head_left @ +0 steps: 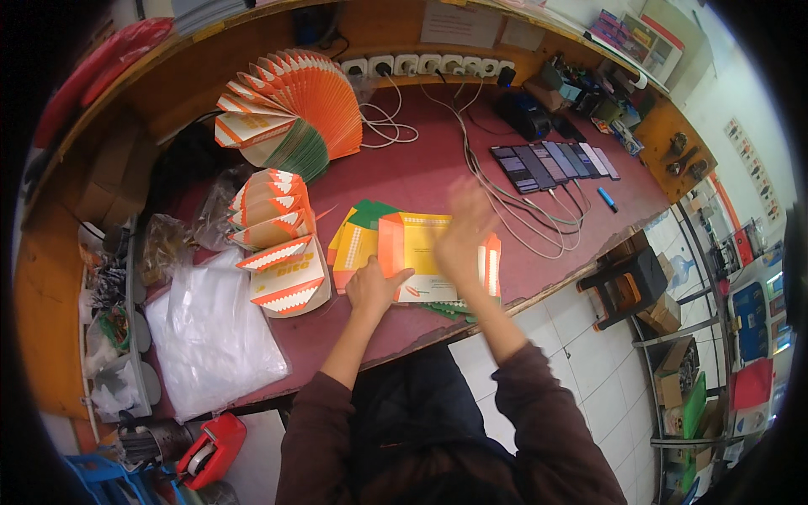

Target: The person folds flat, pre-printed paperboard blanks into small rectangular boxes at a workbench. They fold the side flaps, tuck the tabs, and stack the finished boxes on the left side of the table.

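On the dark red table before me lies a stack of flat printed cardboard cartons [425, 244] in yellow, orange and white, with green parts sticking out beneath. My left hand [374, 286] rests on the near left part of the top carton, its thumb stretched to the right and apart from the fingers. Raised over the right side of the stack, my right hand [461, 236] is smeared by motion, so its fingers cannot be made out. Just left of the stack stands a row of orange-and-white folded paper food trays [273, 210], with another tray [293, 273] nearest me.
Farther back curves a big fan of orange and green folded cartons [324, 101]. Clear plastic bags [210, 332] lie at the left. Several phones [539, 164] with white cables and a blue marker [607, 199] are at the right. A red tape dispenser [215, 450] sits lower left.
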The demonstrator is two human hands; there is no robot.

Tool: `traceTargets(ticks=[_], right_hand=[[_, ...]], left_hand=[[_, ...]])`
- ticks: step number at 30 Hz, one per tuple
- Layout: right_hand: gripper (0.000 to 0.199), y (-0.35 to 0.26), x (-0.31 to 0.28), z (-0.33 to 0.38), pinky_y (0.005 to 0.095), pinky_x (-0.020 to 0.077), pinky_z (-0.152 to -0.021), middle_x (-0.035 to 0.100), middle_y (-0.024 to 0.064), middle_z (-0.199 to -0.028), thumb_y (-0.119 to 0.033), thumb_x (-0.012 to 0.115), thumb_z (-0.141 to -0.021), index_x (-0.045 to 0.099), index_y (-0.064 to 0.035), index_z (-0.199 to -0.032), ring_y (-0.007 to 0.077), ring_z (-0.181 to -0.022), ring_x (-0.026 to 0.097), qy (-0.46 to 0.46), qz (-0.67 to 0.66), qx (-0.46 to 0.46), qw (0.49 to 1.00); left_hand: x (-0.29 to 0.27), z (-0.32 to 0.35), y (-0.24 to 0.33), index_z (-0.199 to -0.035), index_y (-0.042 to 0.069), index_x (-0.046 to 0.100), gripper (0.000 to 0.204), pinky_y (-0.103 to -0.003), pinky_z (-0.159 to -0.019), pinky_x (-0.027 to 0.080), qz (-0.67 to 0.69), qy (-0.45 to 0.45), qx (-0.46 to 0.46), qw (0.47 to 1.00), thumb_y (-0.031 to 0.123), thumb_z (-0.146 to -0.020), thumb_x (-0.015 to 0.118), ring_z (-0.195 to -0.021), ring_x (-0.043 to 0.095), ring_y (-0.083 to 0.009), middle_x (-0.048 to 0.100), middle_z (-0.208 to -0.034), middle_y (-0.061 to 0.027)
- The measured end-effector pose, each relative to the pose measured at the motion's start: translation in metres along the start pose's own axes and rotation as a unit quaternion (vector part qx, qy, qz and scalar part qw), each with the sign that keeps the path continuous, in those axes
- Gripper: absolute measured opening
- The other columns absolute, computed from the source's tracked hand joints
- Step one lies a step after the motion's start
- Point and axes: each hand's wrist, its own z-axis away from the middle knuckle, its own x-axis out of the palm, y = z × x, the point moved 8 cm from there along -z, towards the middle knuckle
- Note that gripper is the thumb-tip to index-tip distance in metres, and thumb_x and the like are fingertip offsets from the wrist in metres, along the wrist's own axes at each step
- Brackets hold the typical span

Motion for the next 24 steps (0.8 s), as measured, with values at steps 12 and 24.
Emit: traceTargets(ticks=[12,24], right_hand=[[0.088,0.082,0.010,0.006,0.0458,0.0164,-0.112,0.021,0.0214,-0.149,-0.044,0.062,-0.083,0.014,-0.0061,-0.147,0.0358,-0.138,0.021,-0.108,-0.556,0.030,0.824],[0.033,0.111,0.035,0.069,0.0416,0.0504,-0.074,0.064,0.0205,-0.100,-0.018,0.068,-0.076,0.063,-0.0057,-0.106,0.0391,-0.092,0.062,-0.199,-0.315,-0.091,0.923]], left_hand=[[-0.019,-0.019,0.003,-0.111,-0.003,0.060,0.052,-0.034,-0.066,0.052,0.467,-0.091,0.018,0.879,0.042,-0.084,0.066,-0.079,0.066,-0.0192,0.068,-0.089,-0.0113],[-0.046,0.026,0.054,-0.124,-0.001,0.051,0.058,-0.032,-0.083,0.049,0.503,-0.269,0.226,0.790,0.031,-0.080,0.072,-0.103,0.057,-0.0188,0.053,-0.123,-0.0114]])
